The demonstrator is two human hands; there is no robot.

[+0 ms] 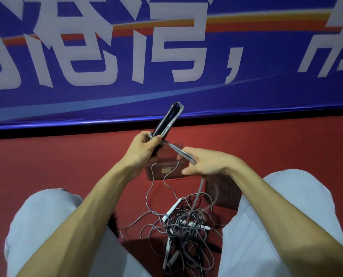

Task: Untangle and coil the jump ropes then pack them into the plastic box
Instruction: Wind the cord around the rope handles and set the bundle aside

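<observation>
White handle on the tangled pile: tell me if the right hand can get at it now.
Probably, once freed: the right hand holds the grey rope, but the white handle lies uncovered atop the tangle.

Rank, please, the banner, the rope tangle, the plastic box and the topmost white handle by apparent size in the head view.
1. banner
2. rope tangle
3. plastic box, partly hidden
4. topmost white handle
The box lies farther away than the tangle, so their real sizes may differ less.
</observation>
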